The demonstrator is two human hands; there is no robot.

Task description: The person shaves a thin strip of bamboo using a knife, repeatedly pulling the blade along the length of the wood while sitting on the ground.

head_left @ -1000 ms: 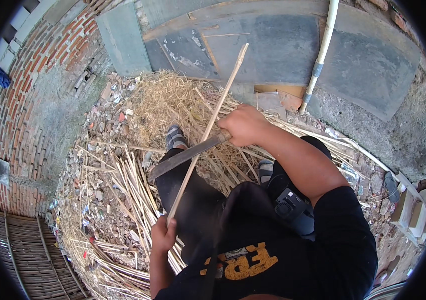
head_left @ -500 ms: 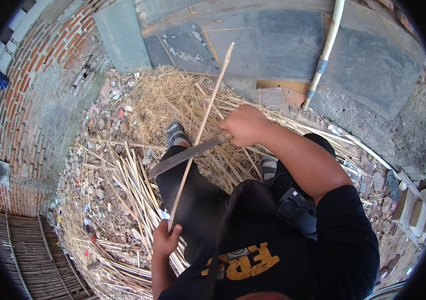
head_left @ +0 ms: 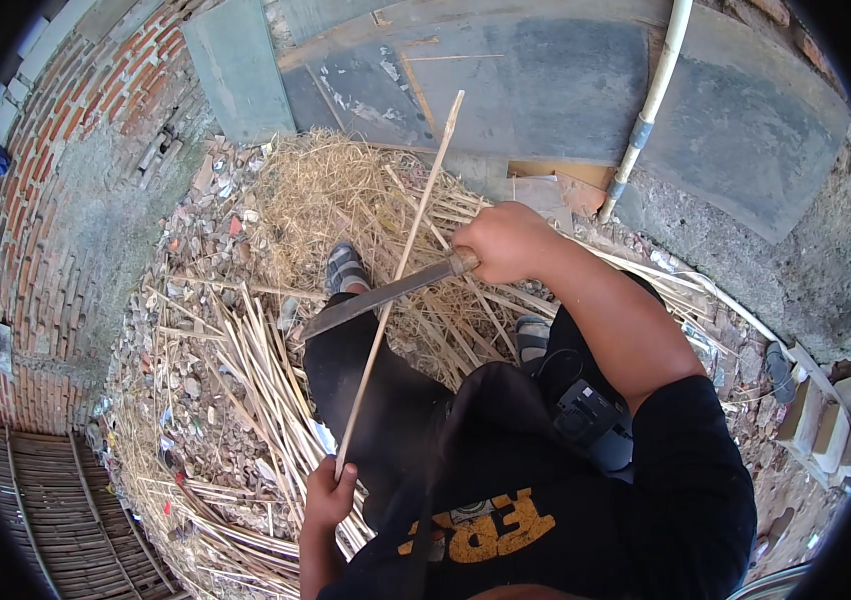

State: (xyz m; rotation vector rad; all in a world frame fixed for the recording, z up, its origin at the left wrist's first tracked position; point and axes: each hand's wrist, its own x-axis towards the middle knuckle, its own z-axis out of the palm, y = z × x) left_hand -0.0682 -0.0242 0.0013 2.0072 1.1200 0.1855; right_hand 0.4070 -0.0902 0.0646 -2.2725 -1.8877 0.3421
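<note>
My left hand [head_left: 330, 494] is closed around the lower end of a long, thin bamboo strip [head_left: 374, 352], which slants up and away past my left knee. In my right hand [head_left: 508, 243] is the wooden handle of a machete [head_left: 386, 292]. Its long, dark blade points left and crosses the strip around the middle, above my left thigh. The two look to be touching at the crossing. Pale fibre shavings [head_left: 331, 190] lie heaped beyond my feet.
Many loose bamboo strips [head_left: 264, 375] lie on the rubble to my left. Grey boards [head_left: 546, 90] lean at the far side, with a white pipe [head_left: 646, 115] before them. A brick wall [head_left: 56, 190] stands left, a slatted bamboo panel [head_left: 56, 505] at lower left.
My right hand has shifted slightly to the right, drawing the machete blade along with it. The strip stays in my left hand, its far end a little lower in view.
</note>
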